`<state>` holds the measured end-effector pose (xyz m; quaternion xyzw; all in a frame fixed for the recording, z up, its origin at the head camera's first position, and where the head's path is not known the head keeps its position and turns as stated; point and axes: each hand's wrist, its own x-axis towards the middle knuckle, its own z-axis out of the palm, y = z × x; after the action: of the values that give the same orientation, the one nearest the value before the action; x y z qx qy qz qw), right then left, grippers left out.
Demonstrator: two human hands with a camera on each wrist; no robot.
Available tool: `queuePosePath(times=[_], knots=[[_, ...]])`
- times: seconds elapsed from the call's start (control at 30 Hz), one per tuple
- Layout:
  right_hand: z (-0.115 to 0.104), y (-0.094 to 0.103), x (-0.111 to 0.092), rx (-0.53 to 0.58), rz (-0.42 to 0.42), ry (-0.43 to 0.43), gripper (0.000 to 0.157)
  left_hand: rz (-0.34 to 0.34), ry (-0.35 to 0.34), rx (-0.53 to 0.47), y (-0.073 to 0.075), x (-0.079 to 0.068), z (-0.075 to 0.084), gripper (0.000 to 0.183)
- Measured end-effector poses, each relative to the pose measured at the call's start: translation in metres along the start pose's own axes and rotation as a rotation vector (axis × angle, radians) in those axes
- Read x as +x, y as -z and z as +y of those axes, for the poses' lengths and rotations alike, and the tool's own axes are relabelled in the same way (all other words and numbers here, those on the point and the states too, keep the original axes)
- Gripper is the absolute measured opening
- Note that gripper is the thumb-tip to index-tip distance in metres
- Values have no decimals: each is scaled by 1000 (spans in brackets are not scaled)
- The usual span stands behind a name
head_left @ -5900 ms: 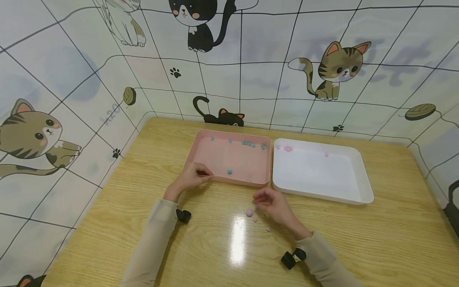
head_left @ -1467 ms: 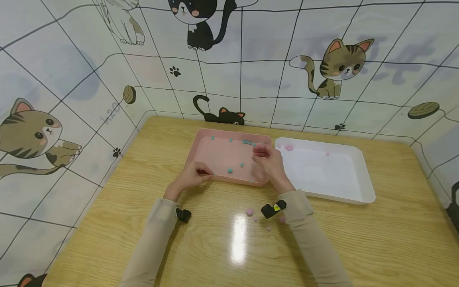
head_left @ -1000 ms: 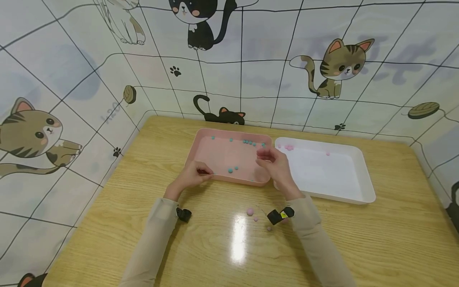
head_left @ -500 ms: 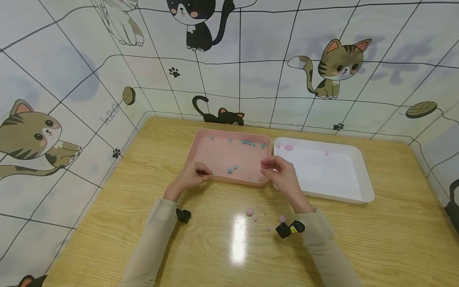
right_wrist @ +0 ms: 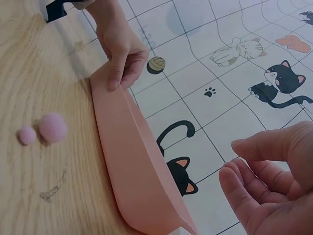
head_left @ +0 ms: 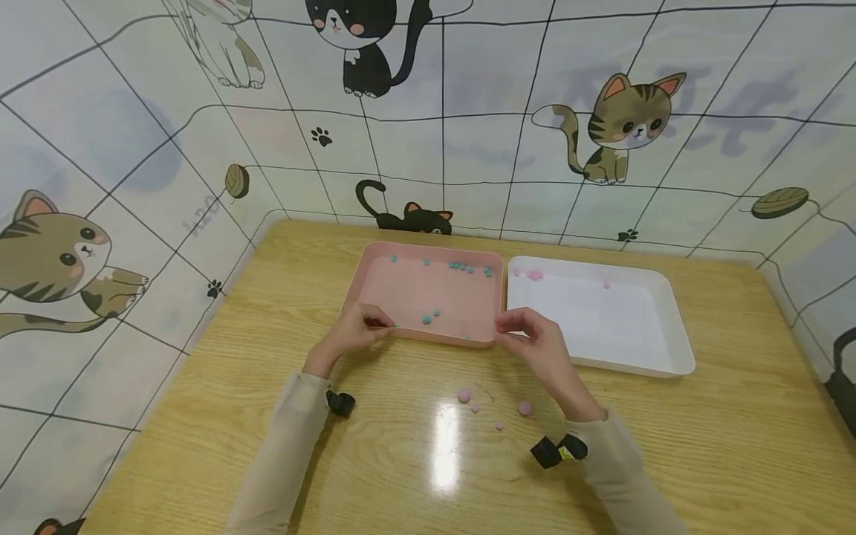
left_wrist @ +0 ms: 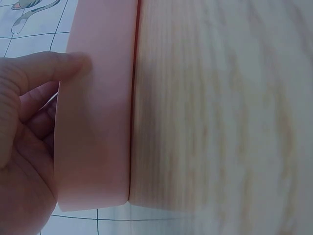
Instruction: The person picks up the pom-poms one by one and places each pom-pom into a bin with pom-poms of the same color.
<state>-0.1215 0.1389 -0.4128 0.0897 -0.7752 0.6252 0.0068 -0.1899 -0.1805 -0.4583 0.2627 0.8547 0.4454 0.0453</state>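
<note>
4 pink pompoms (head_left: 524,409) lie near the pink tray (head_left: 461,301) on the wooden table (head_left: 388,468). The left hand (head_left: 357,327) pinches its front wall (right_wrist: 124,147), where light pressure best steadies it; the right hand (head_left: 542,349), fingertips slightly parted, holds nothing.

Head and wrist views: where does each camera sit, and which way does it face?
Head: on the head, facing forward and down at the pink tray and white tray; left hand, right hand, sleeves show.
Left wrist: on that wrist, facing the pink tray's side and table; left hand shows.
Right wrist: on that wrist, facing the pink tray and cat-print backdrop; both hands show.
Head and right wrist both show pink balls.
</note>
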Motion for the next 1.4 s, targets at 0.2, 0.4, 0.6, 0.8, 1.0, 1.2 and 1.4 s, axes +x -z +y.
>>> queuePosePath(times=[0.2,0.4,0.6,0.8,1.0,1.2,1.4], knots=[[2,4,-9,-11,2,-6,20,2,2,10,0,0,2,4],[1,10,-17,-9,19,-5,19,3,-4,-5,0,-1,1,5],[3,20,-26,-21,45,44,18,12,-22,-6,-1,-1,1,3],[11,35,-31,-16,64,100,18,6,3,-13,-2,-2,4,6],[16,55,-36,-22,70,115,19,53,-48,-11,-3,-4,18,12],[23,76,-41,-71,87,131,21,158,-266,-7,-3,-7,56,15],[29,97,-46,-97,93,152,24,219,-374,-59,-16,-6,69,18]])
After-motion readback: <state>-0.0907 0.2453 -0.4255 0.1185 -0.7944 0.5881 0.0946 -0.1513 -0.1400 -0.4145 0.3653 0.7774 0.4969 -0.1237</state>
